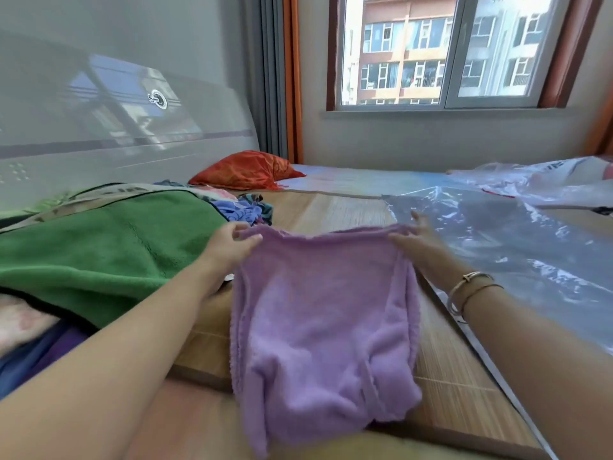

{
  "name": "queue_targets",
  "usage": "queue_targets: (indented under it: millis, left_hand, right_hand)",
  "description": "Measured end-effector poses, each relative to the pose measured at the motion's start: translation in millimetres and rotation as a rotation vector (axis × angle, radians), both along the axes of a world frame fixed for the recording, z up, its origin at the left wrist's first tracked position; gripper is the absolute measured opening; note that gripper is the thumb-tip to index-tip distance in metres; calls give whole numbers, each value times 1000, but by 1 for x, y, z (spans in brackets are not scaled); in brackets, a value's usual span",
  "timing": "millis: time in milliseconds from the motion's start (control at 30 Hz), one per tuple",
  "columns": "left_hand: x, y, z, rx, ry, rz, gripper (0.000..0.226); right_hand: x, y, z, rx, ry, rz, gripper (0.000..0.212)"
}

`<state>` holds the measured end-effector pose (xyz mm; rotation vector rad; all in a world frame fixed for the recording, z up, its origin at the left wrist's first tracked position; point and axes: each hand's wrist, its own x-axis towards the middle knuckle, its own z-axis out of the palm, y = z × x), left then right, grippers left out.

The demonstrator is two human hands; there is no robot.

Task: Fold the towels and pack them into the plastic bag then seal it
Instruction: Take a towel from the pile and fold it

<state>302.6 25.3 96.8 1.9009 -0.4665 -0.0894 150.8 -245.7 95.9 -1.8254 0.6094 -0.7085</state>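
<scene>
- The purple towel (326,327) is hanging by its far edge over the bamboo mat (441,386) on the bed, its lower part draping toward the camera; it is being held stretched out, judged to square the corners ahead of a fold.
- The left hand (229,245) is pinching the towel's far-left corner between thumb and curled fingers.
- The right hand (416,239) is gripping the towel's far-right corner, with some fingers lifting straighter above the edge; bracelets (467,288) are sitting on that wrist.
- The plastic bag (517,247) is lying flat just right of the purple towel, its near edge beside the right forearm, judged placed within easy reach for packing. Its mouth and seal cannot be made out.
- A green towel (99,250) is lying spread to the left of the purple towel, with a heap of mixed cloths (243,207) beyond it, judged awaiting folding.
- An orange pillow (248,171) is resting well beyond the purple towel, near the headboard (109,127).
- Judgement: folding is at an early stage; nothing visibly packed.
</scene>
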Motion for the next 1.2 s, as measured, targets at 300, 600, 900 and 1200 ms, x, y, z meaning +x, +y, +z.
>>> queue_targets:
  millis: [300, 600, 900, 1200]
  left_hand:
    - [-48, 36, -44, 180, -164, 213, 31]
    - [-169, 69, -67, 376, -17, 50, 40]
    - [-185, 87, -85, -24, 337, 9, 39]
    - [-168, 123, -47, -612, 359, -21, 11]
  right_hand:
    - [-58, 83, -34, -359, 140, 44, 39]
    - [-145, 161, -47, -824, 489, -26, 44]
    - [-152, 163, -67, -751, 238, -105, 14]
    - [-168, 118, -38, 184, -182, -49, 23]
